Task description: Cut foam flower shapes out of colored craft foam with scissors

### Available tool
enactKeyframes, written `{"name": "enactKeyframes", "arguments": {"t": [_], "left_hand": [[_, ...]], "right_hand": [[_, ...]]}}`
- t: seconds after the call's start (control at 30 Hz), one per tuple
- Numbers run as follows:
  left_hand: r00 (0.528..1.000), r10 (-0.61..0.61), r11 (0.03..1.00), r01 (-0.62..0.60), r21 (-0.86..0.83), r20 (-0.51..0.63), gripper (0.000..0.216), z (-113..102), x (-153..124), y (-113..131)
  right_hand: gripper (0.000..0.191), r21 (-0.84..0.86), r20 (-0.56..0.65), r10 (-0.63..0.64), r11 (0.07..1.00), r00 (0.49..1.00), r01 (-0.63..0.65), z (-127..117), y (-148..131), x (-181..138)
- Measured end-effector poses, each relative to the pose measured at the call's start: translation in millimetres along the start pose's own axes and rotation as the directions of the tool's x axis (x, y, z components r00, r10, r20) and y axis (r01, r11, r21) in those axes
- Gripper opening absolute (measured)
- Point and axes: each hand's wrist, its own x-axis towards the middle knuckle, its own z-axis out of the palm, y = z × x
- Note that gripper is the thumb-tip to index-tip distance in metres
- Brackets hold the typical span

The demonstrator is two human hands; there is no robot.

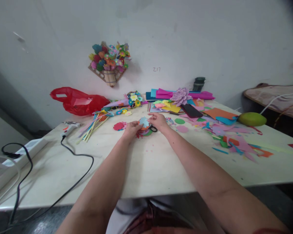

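A light blue flower cutout [144, 122] is pinched in my left hand [133, 129], over the middle of the table. My right hand [158, 121] is closed at the fingertips, right at the cutout's right edge; what lies between those fingers is too small to make out. Beneath the blue flower, orange and other coloured cutouts show in part. Black scissor-like loops [153, 129] lie just below my right hand. Left of my left hand lies a red scalloped cutout [118, 126] with pink ones beside it. Green [179, 121] and pink discs [182, 129] lie to the right.
A glue gun [70, 129] with a black cord lies left, near a white power strip [27, 152]. Behind are a red plastic bag [79, 102], coloured sticks [94, 126] and a lilac flower [181, 96]. A phone [191, 110], scraps [234, 143] and a green mango-like fruit [252, 119] lie right.
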Motion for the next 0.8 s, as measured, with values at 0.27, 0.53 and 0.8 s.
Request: {"name": "enactKeyframes", "arguments": {"t": [0.27,0.53,0.8], "left_hand": [[1.0,0.01,1.0,-0.01,0.007,0.015,0.037,-0.4,-0.5,-0.4],[1.0,0.011,1.0,-0.011,-0.016,0.025,0.041,-0.1,0.0,0.5],[0.999,0.026,1.0,-0.026,-0.005,0.037,0.044,-0.1,0.2,1.9]], "right_hand": [[0.029,-0.049,-0.142,0.062,0.996,0.988,-0.069,-4.4,-4.9,0.4],[0.016,0.027,-0.005,0.224,0.974,0.974,-0.224,-6.5,-15.0,-11.3],[0.015,0.147,0.144,0.285,0.941,0.948,-0.305,-6.5,-8.2,-9.8]]}}
